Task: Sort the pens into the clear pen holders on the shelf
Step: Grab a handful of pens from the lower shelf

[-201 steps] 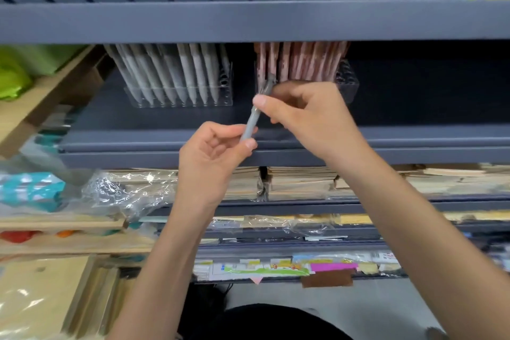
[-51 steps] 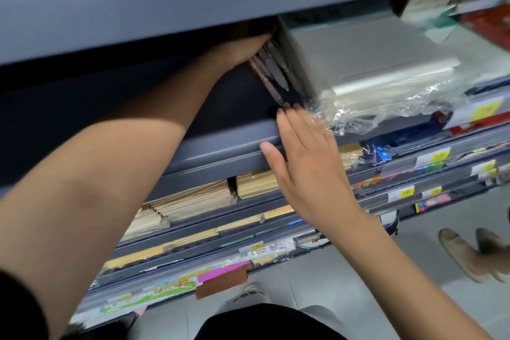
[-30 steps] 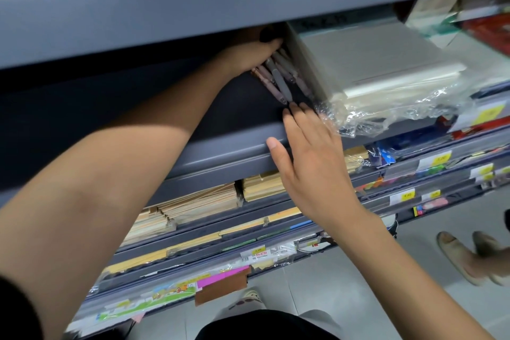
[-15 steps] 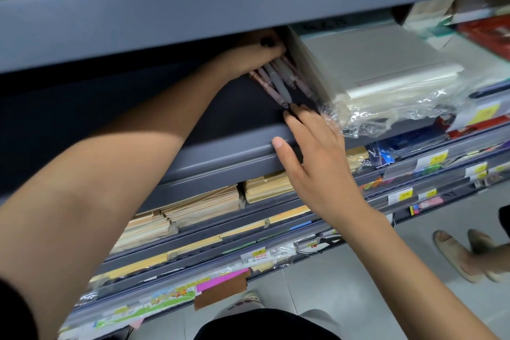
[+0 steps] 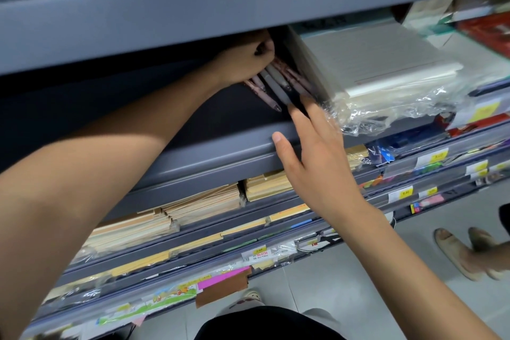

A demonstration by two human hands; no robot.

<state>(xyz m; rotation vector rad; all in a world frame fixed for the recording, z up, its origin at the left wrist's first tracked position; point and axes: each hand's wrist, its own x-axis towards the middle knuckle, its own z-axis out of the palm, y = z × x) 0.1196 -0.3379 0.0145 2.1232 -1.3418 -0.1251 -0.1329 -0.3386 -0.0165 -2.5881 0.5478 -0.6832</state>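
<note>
Grey shelf [image 5: 193, 146]: left hand [image 5: 245, 59] reaches deep under upper shelf, fingers clamped on bundle of pens [image 5: 276, 83], brown and grey, tips pointing toward front edge. Right hand [image 5: 317, 157] flat, fingers spread, fingertips at pen tips, beside plastic-wrapped paper pack [image 5: 372, 63]

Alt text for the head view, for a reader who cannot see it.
The left hand grips a bunch of pens deep on a grey shelf. The right hand reaches flat toward them, beside a plastic-wrapped paper stack.
</note>
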